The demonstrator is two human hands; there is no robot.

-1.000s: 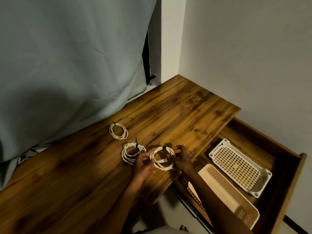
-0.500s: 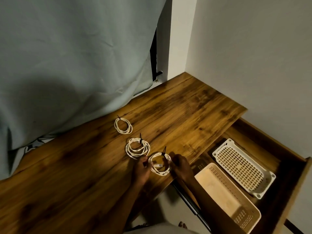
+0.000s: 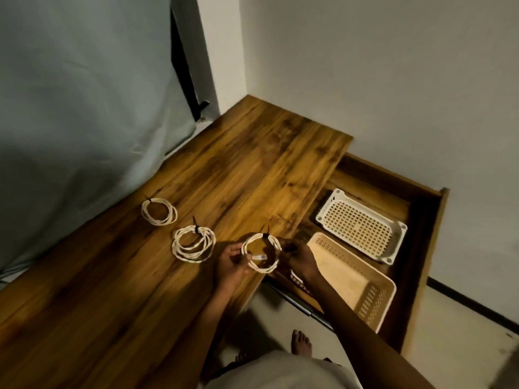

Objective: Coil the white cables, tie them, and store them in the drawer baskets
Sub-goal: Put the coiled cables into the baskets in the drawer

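The big wooden table (image 3: 174, 276) fills most of the view, and it gives a flat place to wind cables. At its right end a drawer (image 3: 421, 220) is pulled open, so the baskets inside are easy to reach. A tan basket (image 3: 351, 279) sits at the near side of the drawer and a white basket (image 3: 362, 226) sits just behind it. Neither shows a cable in it.

Two tied coils lie on the table, likely waiting to be put away: the middle coil (image 3: 193, 244) near the front edge and the far coil (image 3: 159, 211) closer to the back edge. Each has a dark tie.

The held coil (image 3: 261, 252) is above the table's near right corner. The left hand (image 3: 231, 261) pinches its left side to keep the loops together. The right hand (image 3: 299, 258) has its fingers closed at the coil's right side by the black tie (image 3: 266, 235), probably pulling it snug.
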